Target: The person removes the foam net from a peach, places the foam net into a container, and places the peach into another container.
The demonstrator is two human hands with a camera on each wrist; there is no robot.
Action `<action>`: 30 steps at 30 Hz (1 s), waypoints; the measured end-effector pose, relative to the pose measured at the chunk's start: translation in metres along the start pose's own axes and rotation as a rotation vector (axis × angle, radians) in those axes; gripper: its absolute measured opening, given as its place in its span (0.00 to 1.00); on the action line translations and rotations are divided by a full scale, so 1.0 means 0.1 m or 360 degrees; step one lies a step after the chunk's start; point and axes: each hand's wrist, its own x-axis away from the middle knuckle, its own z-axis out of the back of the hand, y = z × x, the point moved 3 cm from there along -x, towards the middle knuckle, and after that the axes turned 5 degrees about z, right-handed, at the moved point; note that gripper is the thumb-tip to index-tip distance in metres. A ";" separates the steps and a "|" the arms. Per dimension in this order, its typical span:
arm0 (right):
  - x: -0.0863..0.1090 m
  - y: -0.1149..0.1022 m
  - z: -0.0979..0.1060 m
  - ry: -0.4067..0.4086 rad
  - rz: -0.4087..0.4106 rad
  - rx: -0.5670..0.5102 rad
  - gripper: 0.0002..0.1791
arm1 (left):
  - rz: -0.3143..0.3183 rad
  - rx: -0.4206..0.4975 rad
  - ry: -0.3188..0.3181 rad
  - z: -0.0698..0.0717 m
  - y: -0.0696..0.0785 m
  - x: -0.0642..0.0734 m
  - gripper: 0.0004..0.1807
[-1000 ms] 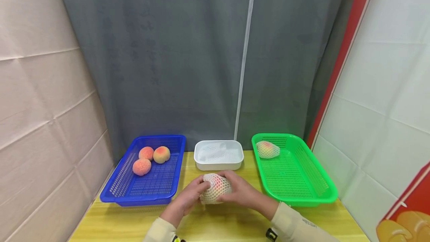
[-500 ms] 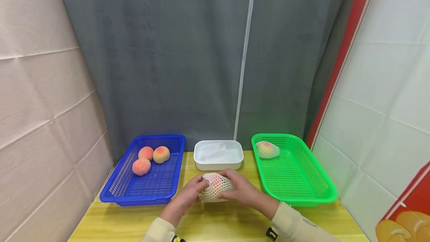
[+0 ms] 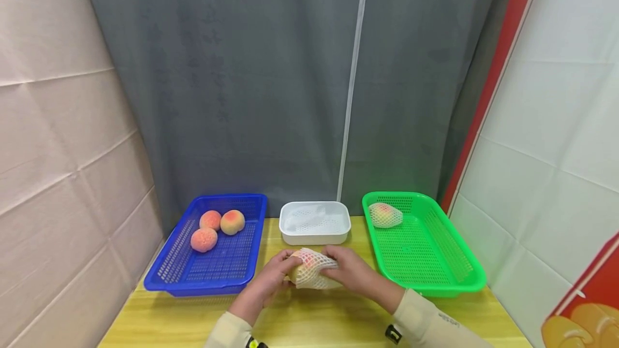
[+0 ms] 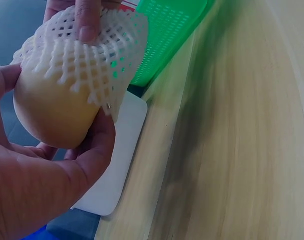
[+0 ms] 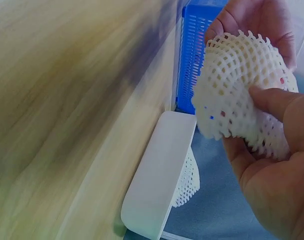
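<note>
Over the wood-look table, my left hand [image 3: 271, 279] holds a peach [image 4: 56, 112], its fingers and thumb curled round the bare yellowish end. A white foam net [image 4: 66, 60] covers the rest of the fruit, with pink showing through the mesh in the head view. My right hand [image 3: 355, 273] pinches the loose far end of the net, its thumb pressed on the mesh in the right wrist view. The net's edge flares out loosely past the peach.
A blue basket [image 3: 157, 278] on the left holds three peaches [image 3: 203, 240]. White foam nets [image 3: 309, 219] lie in a small white tray [image 3: 315, 239] in the middle. At right, a green basket [image 3: 420, 262] contains one net-covered peach [image 3: 385, 215]. A grey curtain [image 3: 242, 69] hangs behind.
The net has shifted to the right on the peach, baring its left end. My right hand has moved slightly right with the net's edge; the left hand keeps hold of the peach.
</note>
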 end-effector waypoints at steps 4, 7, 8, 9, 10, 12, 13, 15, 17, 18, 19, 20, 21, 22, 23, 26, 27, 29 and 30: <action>-0.01 0.00 0.01 -0.0021 0.0024 0.0042 0.09 | 0.0000 -0.0005 0.0009 0.01 0.00 -0.01 0.21; -0.02 0.00 0.02 -0.0033 0.0013 0.0051 0.08 | 0.0000 -0.0003 0.0006 0.01 -0.01 -0.02 0.20; -0.03 0.00 0.02 -0.0039 0.0006 0.0049 0.08 | 0.0000 -0.0002 0.0006 0.01 -0.01 -0.02 0.20; -0.03 0.00 0.02 -0.0045 0.0000 0.0047 0.08 | -0.0001 0.0000 0.0007 0.02 -0.02 -0.02 0.20; -0.03 0.00 0.02 -0.0051 -0.0008 0.0048 0.08 | -0.0003 0.0001 0.0008 0.02 -0.02 -0.02 0.20; -0.04 -0.01 0.03 -0.0060 -0.0011 0.0045 0.08 | -0.0003 0.0001 0.0009 0.02 -0.02 -0.03 0.21; -0.04 -0.01 0.03 -0.0066 -0.0013 0.0045 0.08 | -0.0001 0.0001 0.0009 0.03 -0.02 -0.02 0.21; -0.05 -0.01 0.04 -0.0076 -0.0017 0.0053 0.08 | 0.0004 0.0001 0.0004 0.03 -0.02 -0.02 0.23; -0.07 -0.02 0.05 -0.0090 -0.0017 0.0066 0.09 | 0.0013 0.0002 -0.0006 0.04 -0.02 -0.02 0.24; -0.08 -0.02 0.06 -0.0094 -0.0013 0.0077 0.10 | 0.0016 0.0001 -0.0013 0.04 -0.02 -0.02 0.24; -0.09 -0.02 0.07 -0.0101 -0.0019 0.0087 0.11 | 0.0020 0.0003 -0.0019 0.04 -0.02 -0.02 0.25; -0.10 -0.03 0.09 -0.0108 -0.0022 0.0101 0.11 | 0.0024 0.0002 -0.0022 0.04 -0.02 -0.02 0.25; -0.11 -0.03 0.10 -0.0115 -0.0022 0.0115 0.12 | 0.0025 0.0003 -0.0025 0.05 -0.02 -0.02 0.25; -0.12 -0.04 0.11 -0.0123 -0.0023 0.0123 0.12 | 0.0026 0.0001 -0.0024 0.05 -0.02 -0.02 0.25; -0.13 -0.04 0.12 -0.0130 -0.0025 0.0134 0.12 | 0.0023 0.0001 -0.0023 0.05 -0.02 -0.02 0.25; -0.15 -0.04 0.13 -0.0162 -0.0034 0.0170 0.12 | 0.0018 -0.0002 -0.0016 0.05 -0.02 -0.01 0.25; -0.16 -0.04 0.14 -0.0171 -0.0025 0.0184 0.13 | 0.0013 0.0003 -0.0018 0.05 -0.02 -0.01 0.25; -0.18 -0.04 0.17 -0.0201 -0.0002 0.0231 0.13 | 0.0010 0.0011 -0.0021 0.05 -0.02 -0.02 0.25; -0.20 -0.04 0.20 -0.0210 0.0020 0.0260 0.14 | 0.0015 0.0014 -0.0022 0.04 -0.03 -0.02 0.25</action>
